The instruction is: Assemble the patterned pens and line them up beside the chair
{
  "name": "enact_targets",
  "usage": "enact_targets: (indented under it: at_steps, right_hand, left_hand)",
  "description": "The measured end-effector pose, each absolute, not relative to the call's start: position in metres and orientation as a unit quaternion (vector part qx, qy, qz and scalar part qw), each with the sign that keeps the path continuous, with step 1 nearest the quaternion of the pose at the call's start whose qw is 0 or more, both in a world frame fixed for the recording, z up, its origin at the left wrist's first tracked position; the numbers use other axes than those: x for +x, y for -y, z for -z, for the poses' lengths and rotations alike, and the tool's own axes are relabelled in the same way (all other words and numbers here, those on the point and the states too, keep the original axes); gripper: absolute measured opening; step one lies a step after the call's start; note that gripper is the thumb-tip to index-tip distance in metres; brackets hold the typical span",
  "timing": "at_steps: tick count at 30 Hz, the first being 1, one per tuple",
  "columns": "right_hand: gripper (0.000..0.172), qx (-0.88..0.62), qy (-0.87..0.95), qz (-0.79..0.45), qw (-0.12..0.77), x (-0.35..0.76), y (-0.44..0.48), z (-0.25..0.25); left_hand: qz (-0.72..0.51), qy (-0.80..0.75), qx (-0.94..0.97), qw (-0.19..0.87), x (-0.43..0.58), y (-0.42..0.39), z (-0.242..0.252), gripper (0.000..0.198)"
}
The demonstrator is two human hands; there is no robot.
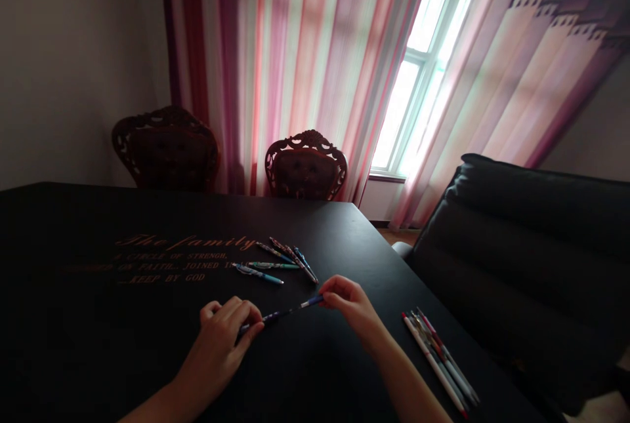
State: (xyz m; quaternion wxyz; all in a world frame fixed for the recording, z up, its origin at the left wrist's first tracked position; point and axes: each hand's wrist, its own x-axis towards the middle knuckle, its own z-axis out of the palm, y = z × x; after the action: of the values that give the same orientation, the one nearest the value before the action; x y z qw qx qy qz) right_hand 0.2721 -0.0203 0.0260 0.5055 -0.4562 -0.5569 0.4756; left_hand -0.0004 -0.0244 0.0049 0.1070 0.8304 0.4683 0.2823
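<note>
My left hand (231, 324) is closed around a dark patterned pen barrel (272, 317), its front end sticking out past the fingertips. Between thumb and fingers, my right hand (347, 302) pinches a blue pen piece (311, 302) with a pale end. The two parts lie nearly in line above the black table, with a thin, narrow stretch between them; whether they are joined there I cannot tell. Just beyond the hands is a loose group of several patterned pens, among them a light blue pen (258, 274) and a green pen (273, 265).
Near the right edge of the black table (123, 351) lie several more pens, including a white and red pen (436, 364). A black padded chair (522, 265) stands at the right. Two carved wooden chairs (306, 170) are at the far side, before striped curtains (295, 49).
</note>
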Motion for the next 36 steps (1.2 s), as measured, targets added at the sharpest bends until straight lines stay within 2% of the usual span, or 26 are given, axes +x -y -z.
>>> enact_targets:
  at_steps: [17, 20, 23, 25, 28, 32, 36]
  right_hand:
    - [0.019, -0.426, 0.587, -0.534, 0.435, 0.240, 0.028, -0.003]
    - [0.019, -0.437, 0.578, -0.533, 0.436, 0.240, 0.026, 0.002]
    - [0.020, -0.442, 0.553, -0.538, 0.458, 0.243, 0.023, 0.002]
    - [0.023, -0.438, 0.529, -0.547, 0.478, 0.246, 0.021, 0.000]
    - [0.027, -0.428, 0.495, -0.560, 0.509, 0.249, 0.019, -0.004]
    - [0.027, -0.423, 0.473, -0.561, 0.531, 0.252, 0.017, -0.006]
    - [0.024, -0.428, 0.454, -0.553, 0.552, 0.253, 0.015, -0.001]
  left_hand:
    - [-0.297, -0.437, 0.844, 0.093, -0.003, 0.021, 0.001, 0.012]
    - [-0.294, -0.451, 0.837, 0.098, -0.005, 0.019, 0.005, 0.020]
    - [-0.320, -0.470, 0.819, 0.078, -0.006, 0.017, 0.010, 0.042]
    - [-0.341, -0.488, 0.802, 0.049, -0.005, 0.014, 0.012, 0.048]
    - [-0.324, -0.517, 0.793, 0.018, -0.005, 0.010, 0.015, 0.037]
    - [-0.267, -0.538, 0.799, 0.033, -0.005, 0.007, 0.015, 0.019]
    - [-0.257, -0.536, 0.802, 0.058, -0.002, 0.007, 0.012, 0.014]
